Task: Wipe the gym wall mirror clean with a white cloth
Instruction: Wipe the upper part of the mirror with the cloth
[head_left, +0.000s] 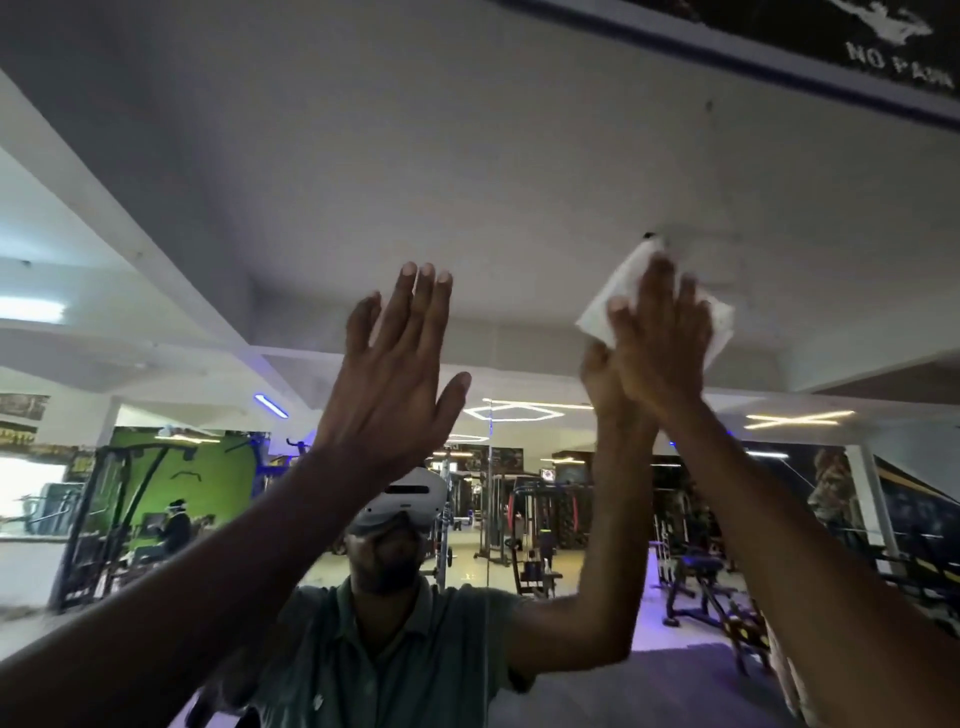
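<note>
The wall mirror (519, 182) fills nearly the whole view and reflects the gym ceiling and floor. My right hand (667, 338) is raised high at the right, fingers straight, pressing a folded white cloth (621, 291) flat against the glass. The cloth's corners stick out above and to the right of my fingers. My left hand (400, 364) is raised at the centre, fingers straight and spread, palm toward the mirror; I cannot tell whether it touches the glass. It holds nothing.
The mirror's upper edge meets a dark blue-trimmed poster (857, 47) at the top right. A small dark spot (649, 235) sits on the glass just above the cloth. Reflected gym machines (524, 525) and a bench (696, 577) show lower down.
</note>
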